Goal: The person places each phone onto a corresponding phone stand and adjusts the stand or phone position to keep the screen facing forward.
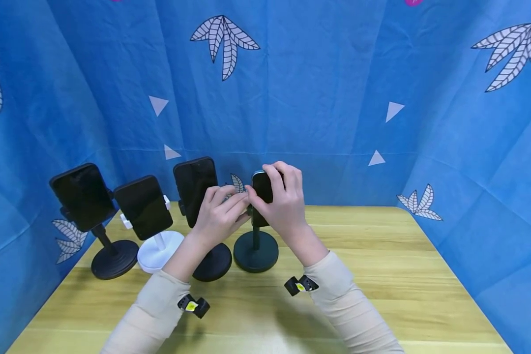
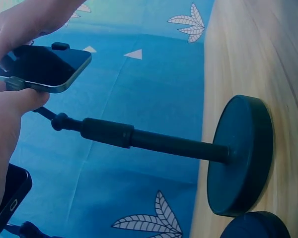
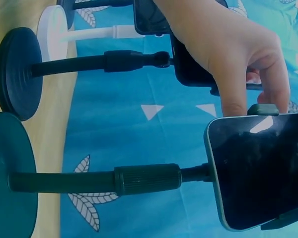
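A smartphone [image 1: 262,186] with a dark screen sits upright in the clamp of a dark green phone stand [image 1: 255,253]. My right hand [image 1: 285,202] grips this phone across its upper part, thumb on the left edge and fingers at the top and right. My left hand [image 1: 221,212] is at the phone's left side. In the right wrist view its thumb and fingers pinch around the clamp arm [image 3: 263,109] on the phone's edge. Part of the left fingers is hidden behind the phone. The left wrist view shows the stand's post [image 2: 107,133] below the phone [image 2: 52,67].
To the left stand a black stand [image 1: 213,263] with a phone [image 1: 194,182], a white stand [image 1: 152,253] with a phone [image 1: 143,206], and another black stand [image 1: 115,260] with a phone [image 1: 83,196]. A blue curtain [image 1: 318,98] surrounds the wooden table [image 1: 380,275].
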`<state>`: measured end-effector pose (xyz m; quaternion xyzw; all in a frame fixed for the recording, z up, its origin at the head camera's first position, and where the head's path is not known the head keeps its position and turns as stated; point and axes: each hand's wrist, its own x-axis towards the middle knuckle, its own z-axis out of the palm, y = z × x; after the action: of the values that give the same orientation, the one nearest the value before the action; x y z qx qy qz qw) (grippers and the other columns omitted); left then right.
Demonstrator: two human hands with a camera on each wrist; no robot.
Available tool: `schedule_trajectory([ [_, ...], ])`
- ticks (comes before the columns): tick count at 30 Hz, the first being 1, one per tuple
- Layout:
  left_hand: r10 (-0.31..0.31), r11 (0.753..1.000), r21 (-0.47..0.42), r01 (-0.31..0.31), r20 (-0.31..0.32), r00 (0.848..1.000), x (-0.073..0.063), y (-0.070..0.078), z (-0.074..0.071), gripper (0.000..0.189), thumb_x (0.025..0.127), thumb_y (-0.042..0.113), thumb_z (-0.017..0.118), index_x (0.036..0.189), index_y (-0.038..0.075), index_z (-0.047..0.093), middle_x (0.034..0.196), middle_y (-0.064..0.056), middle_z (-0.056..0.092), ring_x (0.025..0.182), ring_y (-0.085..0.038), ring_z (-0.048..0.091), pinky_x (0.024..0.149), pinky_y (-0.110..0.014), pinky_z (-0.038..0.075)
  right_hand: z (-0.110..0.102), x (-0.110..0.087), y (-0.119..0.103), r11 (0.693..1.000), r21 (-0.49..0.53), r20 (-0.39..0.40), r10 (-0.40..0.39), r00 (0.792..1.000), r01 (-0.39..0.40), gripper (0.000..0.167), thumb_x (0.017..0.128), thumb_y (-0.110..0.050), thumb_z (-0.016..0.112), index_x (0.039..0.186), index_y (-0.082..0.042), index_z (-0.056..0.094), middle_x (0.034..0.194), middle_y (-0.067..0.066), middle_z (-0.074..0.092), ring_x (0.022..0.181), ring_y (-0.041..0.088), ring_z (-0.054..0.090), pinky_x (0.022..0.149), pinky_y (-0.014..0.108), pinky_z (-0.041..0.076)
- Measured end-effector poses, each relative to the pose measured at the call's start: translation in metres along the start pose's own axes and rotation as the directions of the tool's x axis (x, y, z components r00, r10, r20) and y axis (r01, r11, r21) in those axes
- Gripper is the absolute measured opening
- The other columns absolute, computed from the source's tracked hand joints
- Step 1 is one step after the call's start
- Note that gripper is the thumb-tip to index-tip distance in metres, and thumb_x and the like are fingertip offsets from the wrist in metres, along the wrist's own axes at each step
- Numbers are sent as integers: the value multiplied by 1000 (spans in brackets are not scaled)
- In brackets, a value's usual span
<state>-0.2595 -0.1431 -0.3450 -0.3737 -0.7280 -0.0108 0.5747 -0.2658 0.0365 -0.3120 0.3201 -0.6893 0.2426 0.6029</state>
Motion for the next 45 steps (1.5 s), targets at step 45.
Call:
schedule_trajectory([
  [45, -41, 999, -29, 40, -34, 999, 0, -4, 1, 29, 69, 20, 87, 92, 8, 73, 91, -5, 76, 93, -27, 54, 77, -43, 38, -18, 18, -18, 991, -123, 293, -9, 956, 47, 46, 82, -30, 79, 117, -7, 62, 112, 14, 63, 108, 32, 53, 94, 44, 48],
])
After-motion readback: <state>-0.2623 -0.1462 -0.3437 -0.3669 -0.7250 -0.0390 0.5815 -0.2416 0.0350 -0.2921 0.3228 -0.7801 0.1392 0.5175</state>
